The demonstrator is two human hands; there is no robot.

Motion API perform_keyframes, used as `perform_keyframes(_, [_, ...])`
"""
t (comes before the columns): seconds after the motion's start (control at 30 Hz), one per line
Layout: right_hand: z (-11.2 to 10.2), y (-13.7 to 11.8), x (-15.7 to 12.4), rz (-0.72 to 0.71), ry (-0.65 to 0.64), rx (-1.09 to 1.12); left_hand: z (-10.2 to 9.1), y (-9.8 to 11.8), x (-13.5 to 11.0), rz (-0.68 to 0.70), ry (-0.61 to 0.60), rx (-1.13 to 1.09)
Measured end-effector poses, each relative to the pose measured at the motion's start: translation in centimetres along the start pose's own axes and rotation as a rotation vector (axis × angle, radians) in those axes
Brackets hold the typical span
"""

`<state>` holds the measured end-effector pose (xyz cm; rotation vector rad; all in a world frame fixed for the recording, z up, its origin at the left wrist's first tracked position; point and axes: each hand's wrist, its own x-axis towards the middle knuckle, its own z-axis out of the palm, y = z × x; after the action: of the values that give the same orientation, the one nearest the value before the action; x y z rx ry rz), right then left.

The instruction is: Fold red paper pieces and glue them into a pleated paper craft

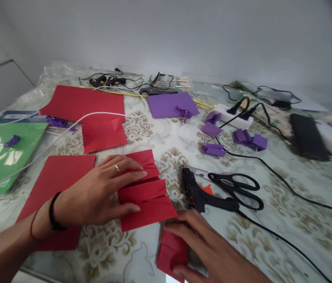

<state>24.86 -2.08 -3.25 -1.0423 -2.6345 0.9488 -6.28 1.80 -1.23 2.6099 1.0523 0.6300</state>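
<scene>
My left hand (103, 190), with a ring on one finger, lies with fingers stretched over creased red paper strips (146, 212). Its thumb rests on the nearer strip and its fingertips on the farther one. Below them, at the near table edge, a small folded red paper (171, 251) sits between the thumb and fingers of my right hand (201, 247). The right index fingertip is close to the corner of the creased strips. A larger red sheet (59, 177) extends under my left forearm.
A black glue gun (195, 192) and black-handled scissors (233, 186) lie right of the strips. Folded purple papers (214, 149) and a white power strip (233, 116) stand behind. A green paper pack (12, 153) lies left. Cables cross the patterned table.
</scene>
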Motion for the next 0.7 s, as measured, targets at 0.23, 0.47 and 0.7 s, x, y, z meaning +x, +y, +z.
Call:
perform_keyframes(0.23, [0.6,0.1,-0.4,-0.007,0.038,-0.077,0.7,0.0,-0.3,-0.005,-0.035,0.014])
perform_keyframes(0.47, [0.4,-0.3,0.3,0.052,0.007,0.029,1.2,0.0,-0.4,0.032,-0.068,0.012])
perform_keyframes(0.7, [0.2,0.2,-0.3,0.078,0.0,0.084,1.2,0.0,-0.2,0.061,-0.046,-0.017])
